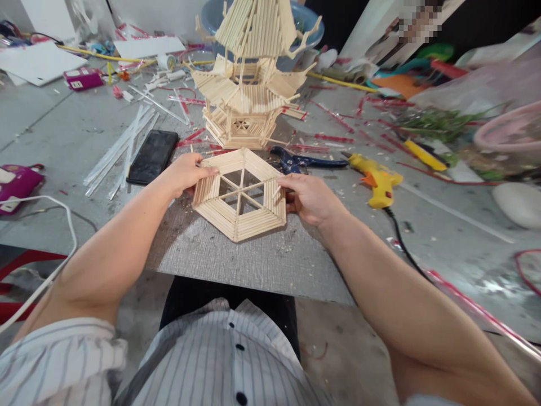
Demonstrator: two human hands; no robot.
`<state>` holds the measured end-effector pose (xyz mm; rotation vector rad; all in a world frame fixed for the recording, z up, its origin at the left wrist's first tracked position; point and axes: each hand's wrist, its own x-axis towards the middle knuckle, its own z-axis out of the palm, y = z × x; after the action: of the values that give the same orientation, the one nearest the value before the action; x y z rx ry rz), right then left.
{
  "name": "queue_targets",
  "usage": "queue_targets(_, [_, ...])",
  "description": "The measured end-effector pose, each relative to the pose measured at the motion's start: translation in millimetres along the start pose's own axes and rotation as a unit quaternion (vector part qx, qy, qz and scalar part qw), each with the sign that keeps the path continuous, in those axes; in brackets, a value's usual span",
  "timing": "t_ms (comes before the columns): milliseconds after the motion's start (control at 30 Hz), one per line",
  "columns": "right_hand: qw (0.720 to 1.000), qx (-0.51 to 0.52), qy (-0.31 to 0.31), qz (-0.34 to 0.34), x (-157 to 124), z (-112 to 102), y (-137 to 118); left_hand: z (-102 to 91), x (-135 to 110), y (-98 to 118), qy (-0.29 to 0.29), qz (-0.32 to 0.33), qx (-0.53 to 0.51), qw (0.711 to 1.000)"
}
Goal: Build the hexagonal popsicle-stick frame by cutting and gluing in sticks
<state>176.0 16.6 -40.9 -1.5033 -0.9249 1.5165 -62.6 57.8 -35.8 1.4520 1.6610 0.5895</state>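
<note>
Between my two hands is a hexagonal frame of thin wooden sticks [215, 211], with spokes crossing its open middle. My left hand [186, 173] is closed on its left edge, the thumb lying on top. On the right edge, my right hand [310, 197] pinches the frame with the thumb above and fingers beneath. A short loose-looking stick [276, 194] slants over the frame near my right thumb. Just behind stands a tiered pagoda model [249, 96] built of the same sticks.
Blue-handled pliers [313, 162] and a yellow hot glue gun [376, 177] lie to the right. On the left are a black phone [153, 157] and clear plastic strips [120, 144]. A blue basin [315, 34] stands behind the pagoda. The grey table's front edge [249, 285] is close to my body.
</note>
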Motion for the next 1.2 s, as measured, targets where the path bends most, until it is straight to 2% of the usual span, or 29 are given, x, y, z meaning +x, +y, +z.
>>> queue_targets(167, [1.000, 0.003, -0.008, -0.003, 0.3, -0.2, -0.5, -1.7, 2.3, 0.4, 0.026, 0.009, 0.074, 0.997])
queue_targets(433, [1.000, -0.013, -0.020, -0.004, 1.2, -1.3, 1.0, -1.2, -0.7, -0.9, 0.045, 0.036, 0.124, 0.991])
queue_targets(567, [0.999, -0.018, -0.028, -0.006, 3.1, -2.4, 2.7, -3.2, 0.1, -2.1, 0.084, 0.084, 0.219, 0.968])
queue_targets(667, [0.999, -0.021, -0.027, -0.003, 4.0, -3.1, 3.0, -5.3, 2.0, -0.4, 0.089, 0.105, 0.285, 0.948])
queue_targets(800, [0.999, -0.024, -0.030, -0.002, 4.2, -3.1, 2.7, -6.8, 2.8, 2.7, 0.091, 0.108, 0.333, 0.932])
queue_targets(1200, [0.999, -0.035, -0.031, -0.003, 2.2, -1.7, 2.0, -8.8, 2.9, 1.7, 0.110, 0.076, 0.383, 0.914])
